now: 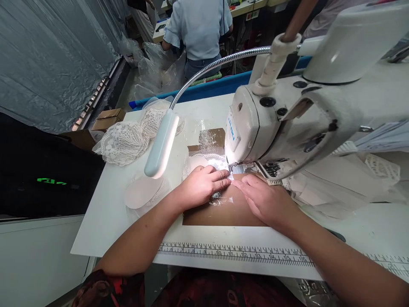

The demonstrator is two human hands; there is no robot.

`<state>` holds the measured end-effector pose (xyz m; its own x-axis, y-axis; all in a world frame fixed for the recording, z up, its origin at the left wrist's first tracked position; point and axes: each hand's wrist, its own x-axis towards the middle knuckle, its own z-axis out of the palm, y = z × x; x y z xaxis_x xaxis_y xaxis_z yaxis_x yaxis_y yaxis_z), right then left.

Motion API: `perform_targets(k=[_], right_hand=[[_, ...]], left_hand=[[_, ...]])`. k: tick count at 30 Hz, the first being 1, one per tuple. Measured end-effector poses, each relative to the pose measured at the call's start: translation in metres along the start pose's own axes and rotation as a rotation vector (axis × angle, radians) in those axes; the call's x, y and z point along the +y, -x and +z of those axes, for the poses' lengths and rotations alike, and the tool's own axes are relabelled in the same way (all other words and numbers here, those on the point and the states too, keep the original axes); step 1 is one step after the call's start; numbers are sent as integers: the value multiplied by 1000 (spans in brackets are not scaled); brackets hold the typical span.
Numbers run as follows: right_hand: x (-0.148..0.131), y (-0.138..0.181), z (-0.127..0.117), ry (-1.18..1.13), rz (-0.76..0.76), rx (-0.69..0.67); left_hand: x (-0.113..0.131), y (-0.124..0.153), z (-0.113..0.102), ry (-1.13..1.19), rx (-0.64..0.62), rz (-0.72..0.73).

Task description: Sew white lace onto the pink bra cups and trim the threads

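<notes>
Lace pieces [123, 143] heaped at far left of our white bench [105, 213]. Gooseneck lamp [161, 145] hangs over bench just right of them. Our left hand [203, 185] lies flat, fingers together, pressing lace workpiece [207, 164] onto brown plate [223, 211] before needle. Our right hand [263, 198] flat alongside, fingertips nearly touching left, gripping nothing. Juki sewing machine [287, 123] at right. Printed ruler [236, 253] along near edge.

My gooseneck lamp [162, 145] throws a hard white pool onto the table [105, 213] just beside it, glaring off the glossy patch below the lamp head, while the far left of it falls dark and the frame edges bend and smear.
</notes>
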<state>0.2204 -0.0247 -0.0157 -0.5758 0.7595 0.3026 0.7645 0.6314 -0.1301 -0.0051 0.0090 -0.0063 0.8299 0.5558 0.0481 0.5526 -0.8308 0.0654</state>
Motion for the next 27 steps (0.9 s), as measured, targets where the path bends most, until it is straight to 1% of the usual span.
perform_targets(k=[9,15,21,24,27], right_hand=[[-5,-6,2,77,117,-25],[-3,-4,5,55,106,1],[-3,-3,4,20,103,-3],[-4,-3,3,10,119,-26],[-3,-2,2,-23,117,-44]], left_hand=[[-12,-7,4,13,45,-47],[-18,-11,4,35,65,-76],[-20,-10,7,41,118,-82],[-16,-8,3,17,137,-111],[-8,-2,-8,-24,116,-193]])
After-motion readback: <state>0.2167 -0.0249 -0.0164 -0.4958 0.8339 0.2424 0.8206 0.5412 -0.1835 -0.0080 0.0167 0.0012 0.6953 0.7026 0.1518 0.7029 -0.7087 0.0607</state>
